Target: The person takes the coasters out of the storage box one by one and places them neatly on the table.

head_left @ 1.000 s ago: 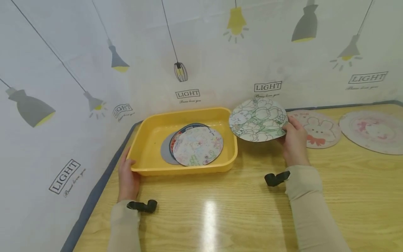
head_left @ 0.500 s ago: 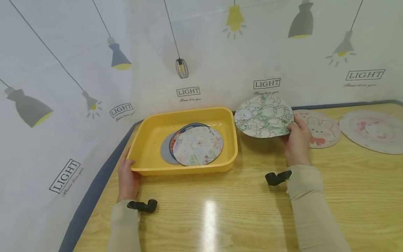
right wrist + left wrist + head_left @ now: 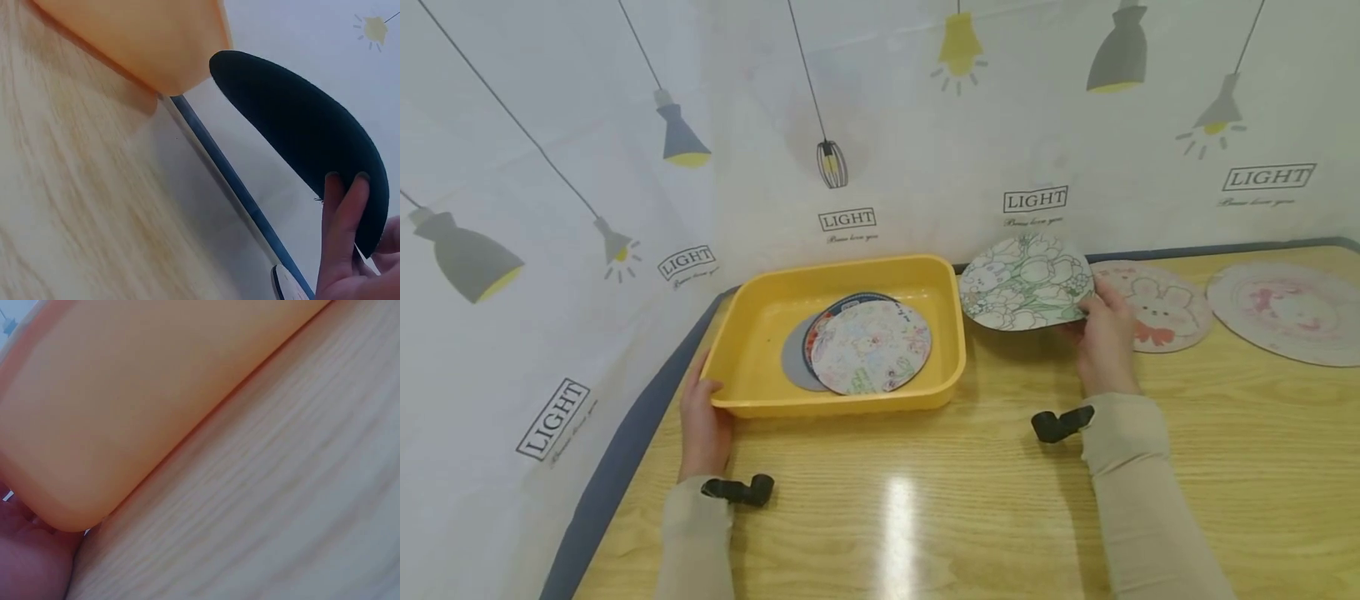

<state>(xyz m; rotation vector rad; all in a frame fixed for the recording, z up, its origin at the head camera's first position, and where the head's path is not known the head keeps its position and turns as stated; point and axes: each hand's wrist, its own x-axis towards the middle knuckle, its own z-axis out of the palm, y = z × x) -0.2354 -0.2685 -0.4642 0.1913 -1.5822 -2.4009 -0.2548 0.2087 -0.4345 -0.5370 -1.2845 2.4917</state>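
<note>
My right hand (image 3: 1107, 337) pinches the right edge of a round mouse pad (image 3: 1026, 283) printed with tulips and a bunny. The pad is held above the table, just right of the yellow tray (image 3: 842, 403). From the right wrist view, its black underside (image 3: 300, 119) shows, with fingertips pressed against it. My left hand (image 3: 705, 421) grips the tray's near left corner, thumb over the rim; its other fingers are mostly hidden behind the wall. Inside the tray, a pale floral mouse pad (image 3: 872, 346) overlaps a dark blue-edged one (image 3: 815, 333) and a grey round piece (image 3: 793, 358).
To the right lie a pink bunny mouse pad (image 3: 1176, 308), partly behind my right hand, and a larger pale pink round one (image 3: 1292, 312). A white cloth printed with lamps (image 3: 917, 150) hangs along the back of the wooden table (image 3: 970, 500).
The tulip mouse pad in my right hand has shifted slightly right, away from the tray, and its tilt varied a little. My left hand and the tray have stayed put.
</note>
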